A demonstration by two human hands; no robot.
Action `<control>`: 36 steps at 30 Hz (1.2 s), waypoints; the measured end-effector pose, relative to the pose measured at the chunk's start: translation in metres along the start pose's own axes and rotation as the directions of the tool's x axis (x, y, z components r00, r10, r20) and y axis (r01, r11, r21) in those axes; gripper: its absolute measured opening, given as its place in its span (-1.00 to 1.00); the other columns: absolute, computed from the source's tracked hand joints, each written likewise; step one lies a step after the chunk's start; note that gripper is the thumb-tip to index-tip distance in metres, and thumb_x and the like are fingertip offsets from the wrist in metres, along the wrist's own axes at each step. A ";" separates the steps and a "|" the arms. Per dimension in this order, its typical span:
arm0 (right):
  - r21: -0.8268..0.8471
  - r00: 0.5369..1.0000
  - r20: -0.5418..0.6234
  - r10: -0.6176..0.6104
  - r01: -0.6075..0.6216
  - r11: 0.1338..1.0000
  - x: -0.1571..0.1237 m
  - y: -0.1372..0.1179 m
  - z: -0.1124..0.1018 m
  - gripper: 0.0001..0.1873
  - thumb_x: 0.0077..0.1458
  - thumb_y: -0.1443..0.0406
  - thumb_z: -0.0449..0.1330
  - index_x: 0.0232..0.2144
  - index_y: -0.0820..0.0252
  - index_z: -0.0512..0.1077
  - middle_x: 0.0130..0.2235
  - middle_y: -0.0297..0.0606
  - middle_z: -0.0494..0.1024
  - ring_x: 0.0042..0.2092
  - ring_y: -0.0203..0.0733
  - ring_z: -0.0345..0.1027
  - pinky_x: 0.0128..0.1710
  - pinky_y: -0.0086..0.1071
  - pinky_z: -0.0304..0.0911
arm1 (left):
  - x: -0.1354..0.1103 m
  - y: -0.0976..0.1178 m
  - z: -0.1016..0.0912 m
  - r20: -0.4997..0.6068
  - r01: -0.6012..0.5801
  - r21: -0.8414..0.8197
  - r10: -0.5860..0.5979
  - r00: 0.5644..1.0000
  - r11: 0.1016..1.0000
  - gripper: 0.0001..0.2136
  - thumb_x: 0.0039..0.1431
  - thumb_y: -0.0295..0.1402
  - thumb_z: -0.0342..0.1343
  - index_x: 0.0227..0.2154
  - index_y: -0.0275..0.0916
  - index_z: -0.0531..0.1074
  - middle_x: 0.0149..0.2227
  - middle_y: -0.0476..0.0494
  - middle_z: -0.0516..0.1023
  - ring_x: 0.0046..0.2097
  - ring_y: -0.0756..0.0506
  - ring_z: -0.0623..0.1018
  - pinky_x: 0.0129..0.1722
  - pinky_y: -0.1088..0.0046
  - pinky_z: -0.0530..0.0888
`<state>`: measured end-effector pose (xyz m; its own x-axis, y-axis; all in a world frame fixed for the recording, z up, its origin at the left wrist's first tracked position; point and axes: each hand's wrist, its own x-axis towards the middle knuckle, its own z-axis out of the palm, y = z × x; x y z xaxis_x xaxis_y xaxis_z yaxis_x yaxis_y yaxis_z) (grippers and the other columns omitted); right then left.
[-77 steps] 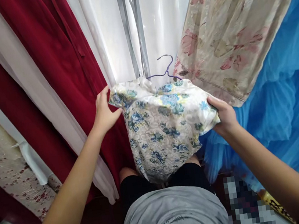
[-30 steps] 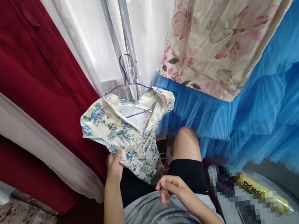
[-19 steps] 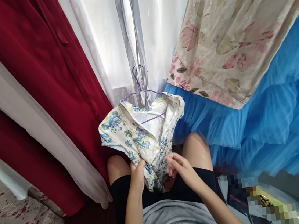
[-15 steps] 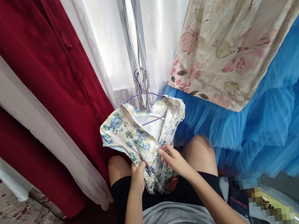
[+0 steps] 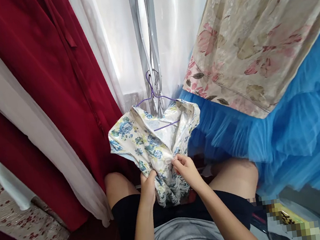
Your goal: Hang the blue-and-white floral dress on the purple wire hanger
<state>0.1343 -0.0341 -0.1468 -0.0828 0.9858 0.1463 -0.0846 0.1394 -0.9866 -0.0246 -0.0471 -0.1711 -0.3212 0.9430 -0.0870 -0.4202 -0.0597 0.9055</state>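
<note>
A white garment with blue and yellow flowers (image 5: 146, 141) hangs from a purple hanger (image 5: 152, 93), its V-neck facing me and its lower part bunched between my thighs. My left hand (image 5: 149, 185) grips the side of the garment at about waist height, thumb on top. At the bottom of the V-neck, my right hand (image 5: 186, 168) pinches the front edge between thumb and fingers. Whether a small fastener lies in that pinch I cannot make out. The hanger's hook is up by the grey metal upright (image 5: 137, 31).
Long red cloth (image 5: 54, 91) and a pale sheer panel (image 5: 48, 151) hang on the left. On the right are a beige floral garment (image 5: 245, 48) and ruffled blue tulle (image 5: 293, 133). White curtain (image 5: 117, 30) hangs behind the upright. A partly blurred yellow item (image 5: 286, 213) lies lower right.
My knees have spread further apart. The view has shifted slightly, and both hands keep their hold on the floral garment, the right one still at the neckline's bottom.
</note>
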 end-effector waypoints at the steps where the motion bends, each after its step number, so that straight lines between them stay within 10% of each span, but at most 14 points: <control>1: 0.006 1.000 -0.016 -0.008 0.008 1.000 -0.001 0.001 -0.003 -0.70 0.12 0.20 0.17 -0.59 0.13 0.23 -0.68 -0.46 0.29 -0.59 -0.33 0.11 -0.51 -0.41 0.05 | 0.007 -0.002 -0.005 -0.051 -0.055 0.051 0.057 0.997 0.997 -0.59 -0.06 -0.37 0.25 -0.07 -0.23 0.47 -0.16 -0.18 0.63 0.01 -0.25 0.59 0.07 0.22 0.48; 5: 0.018 0.999 -0.051 0.009 -0.008 1.000 -0.007 0.007 -0.010 -0.79 0.07 0.25 0.17 -0.57 0.17 0.36 -0.67 -0.43 0.33 -0.59 -0.33 0.12 -0.53 -0.41 0.01 | 0.021 -0.010 -0.018 -0.229 -0.423 0.376 0.525 0.819 0.824 -0.57 0.01 -0.38 0.21 0.00 -0.20 0.34 0.01 -0.21 0.48 0.08 -0.21 0.50 0.13 0.24 0.40; 8: 0.023 0.998 -0.056 0.019 -0.018 1.000 -0.008 0.008 -0.006 -0.79 0.05 0.24 0.21 -0.56 0.18 0.36 -0.68 -0.42 0.34 -0.61 -0.35 0.08 -0.55 -0.42 -0.04 | 0.009 -0.018 -0.011 -0.074 -0.570 0.560 0.722 0.688 0.601 -0.60 0.11 -0.36 0.20 0.02 -0.19 0.30 0.09 -0.29 0.38 0.14 -0.23 0.41 0.17 0.20 0.35; 13: 0.061 1.000 0.013 0.014 -0.014 0.998 -0.012 0.009 0.009 -0.73 0.03 0.21 0.27 -0.59 0.17 0.32 -0.68 -0.44 0.31 -0.62 -0.38 0.07 -0.56 -0.45 -0.02 | -0.016 -0.030 0.013 0.361 -0.633 0.562 0.530 0.767 0.532 -0.74 0.20 -0.39 0.16 -0.05 -0.17 0.37 -0.08 -0.24 0.50 0.00 -0.21 0.50 0.03 0.26 0.41; 21: 0.133 0.997 0.036 0.062 -0.066 0.989 -0.015 -0.022 0.007 -0.66 0.01 0.15 0.30 -0.65 0.19 0.35 -0.73 -0.43 0.27 -0.65 -0.40 -0.01 -0.60 -0.44 -0.10 | -0.028 -0.019 0.026 0.452 -0.616 0.647 0.425 0.784 0.448 -0.86 0.26 -0.45 0.00 -0.43 -0.16 0.33 -0.37 -0.10 0.47 -0.31 -0.11 0.48 -0.29 0.44 0.31; 32: 0.262 0.988 -0.061 -0.139 0.151 0.953 0.109 -0.132 0.016 -0.78 -0.11 0.24 0.34 -0.63 0.25 0.44 -0.72 -0.48 0.24 -0.66 -0.45 -0.05 -0.65 -0.44 -0.16 | -0.035 0.006 0.044 0.639 -0.654 0.747 0.140 0.756 0.122 -0.82 0.11 -0.60 0.06 -0.37 -0.16 0.41 -0.32 -0.10 0.55 -0.33 -0.13 0.53 -0.40 0.37 0.10; 36: 0.262 0.980 -0.058 -0.189 0.198 0.945 0.116 -0.150 0.013 -0.82 -0.10 0.25 0.31 -0.56 0.29 0.50 -0.70 -0.49 0.24 -0.66 -0.46 -0.03 -0.66 -0.46 -0.17 | -0.035 0.000 0.039 0.658 -0.662 0.735 0.081 0.749 0.144 -0.88 0.17 -0.54 0.10 -0.33 -0.16 0.43 -0.31 -0.09 0.56 -0.31 -0.13 0.53 -0.38 0.40 0.17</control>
<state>0.1248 0.0583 0.0194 -0.0078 0.9454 0.3259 -0.3566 0.3018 -0.8842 0.0195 -0.0677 -0.1519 0.2837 0.9165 0.2820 0.7765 -0.3922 0.4933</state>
